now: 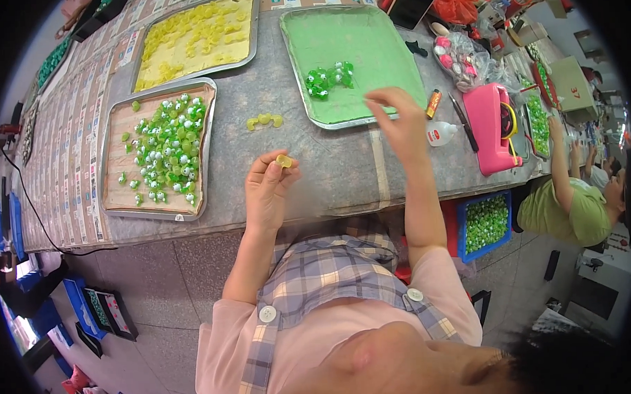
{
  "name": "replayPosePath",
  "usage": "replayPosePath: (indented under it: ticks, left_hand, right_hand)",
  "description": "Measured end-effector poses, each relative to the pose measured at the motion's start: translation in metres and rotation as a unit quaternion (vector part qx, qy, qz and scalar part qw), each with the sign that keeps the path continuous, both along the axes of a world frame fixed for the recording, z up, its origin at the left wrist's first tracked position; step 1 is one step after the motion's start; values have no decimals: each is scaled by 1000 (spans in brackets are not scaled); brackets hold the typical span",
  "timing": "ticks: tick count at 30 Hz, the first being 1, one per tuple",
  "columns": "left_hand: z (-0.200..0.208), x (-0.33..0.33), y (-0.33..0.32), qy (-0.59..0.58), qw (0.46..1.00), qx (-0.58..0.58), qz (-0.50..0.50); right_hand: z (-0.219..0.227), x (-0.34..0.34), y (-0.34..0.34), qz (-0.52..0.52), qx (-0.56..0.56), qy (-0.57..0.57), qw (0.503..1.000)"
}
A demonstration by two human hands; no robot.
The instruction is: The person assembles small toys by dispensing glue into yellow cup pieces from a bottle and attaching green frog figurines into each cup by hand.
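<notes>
My left hand (268, 185) is raised over the near edge of the table, thumb and fingers pinching a small translucent yellow plastic piece (284, 160). Higher and to the right, my right hand (402, 121) hovers at the near right edge of a green-lined tray (376, 45). Its thumb and forefinger stand apart with nothing visible between them. Inside that tray, at the left, lies a cluster of small green figures with white eyes (327, 80). Several yellow pieces (264, 121) lie on the grey table cover between the trays.
A tray (111, 162) of green-and-white figures stands at left, a yellow-lined tray (178, 42) behind it. At right are a glue bottle (441, 133), an orange-and-black tube (434, 104), a dark pen-like tool (463, 121) and a pink holder (489, 132). A blue crate (460, 227) stands below; another person (573, 205) sits beyond.
</notes>
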State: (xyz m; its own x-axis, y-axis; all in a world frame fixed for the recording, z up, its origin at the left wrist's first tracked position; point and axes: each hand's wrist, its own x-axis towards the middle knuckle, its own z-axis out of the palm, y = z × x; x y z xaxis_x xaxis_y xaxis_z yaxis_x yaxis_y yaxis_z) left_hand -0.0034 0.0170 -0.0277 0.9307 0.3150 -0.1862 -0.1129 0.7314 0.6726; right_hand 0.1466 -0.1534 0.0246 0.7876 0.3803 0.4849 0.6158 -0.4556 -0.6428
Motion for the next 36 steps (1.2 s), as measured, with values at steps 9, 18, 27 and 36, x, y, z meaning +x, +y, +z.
replayPosePath:
  ticks: [9, 18, 27, 36]
  left_hand:
    - [-6, -2, 2, 3, 1000, -4, 1]
    - [-3, -1, 1, -7, 999, -33, -40]
    - [-1, 2, -10, -30, 986, -131, -101]
    - [16, 2, -20, 30, 996, -51, -60]
  right_hand:
    - [-50, 32, 51, 56, -193, -52, 978]
    - [-7, -17, 32, 124, 5, 155, 980]
    - [-2, -74, 26, 161, 150, 246, 944]
    - [-12, -82, 39, 173, 104, -12, 979]
